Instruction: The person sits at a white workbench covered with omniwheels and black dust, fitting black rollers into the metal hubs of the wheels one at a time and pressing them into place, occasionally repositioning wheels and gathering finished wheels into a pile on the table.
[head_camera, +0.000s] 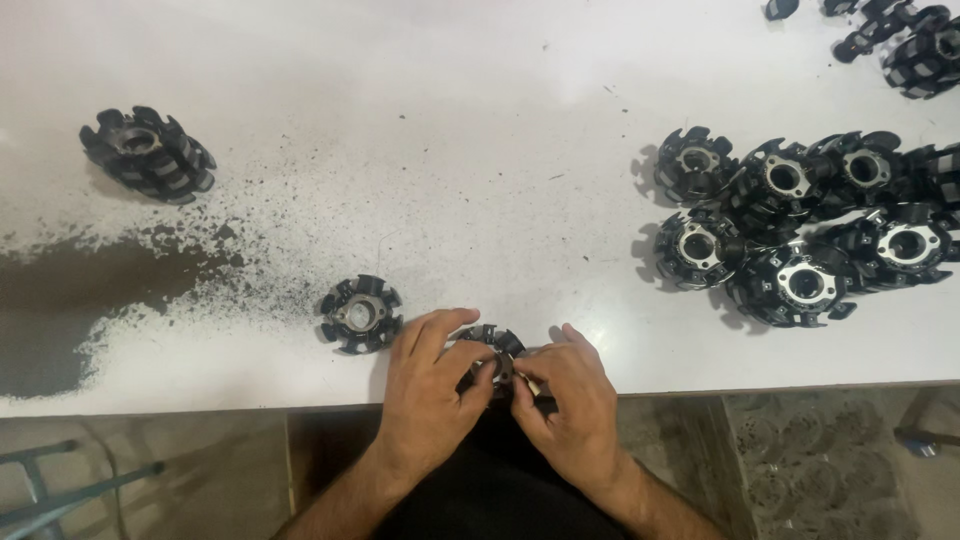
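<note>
A black toothed stator core (492, 352) sits at the near edge of the white table (450, 150), gripped from both sides. My left hand (430, 385) wraps its left side, fingers curled over the top. My right hand (565, 395) pinches its right side, with a thin light tool or strip (527, 383) at the fingertips. Another black stator core (361, 314) lies flat just left of my left hand, apart from it.
A pile of several black stator cores (800, 225) covers the right of the table, with more at the top right corner (910, 40). A lone stack (148, 153) stands at far left. Dark metal dust (110, 285) is spread over the left side.
</note>
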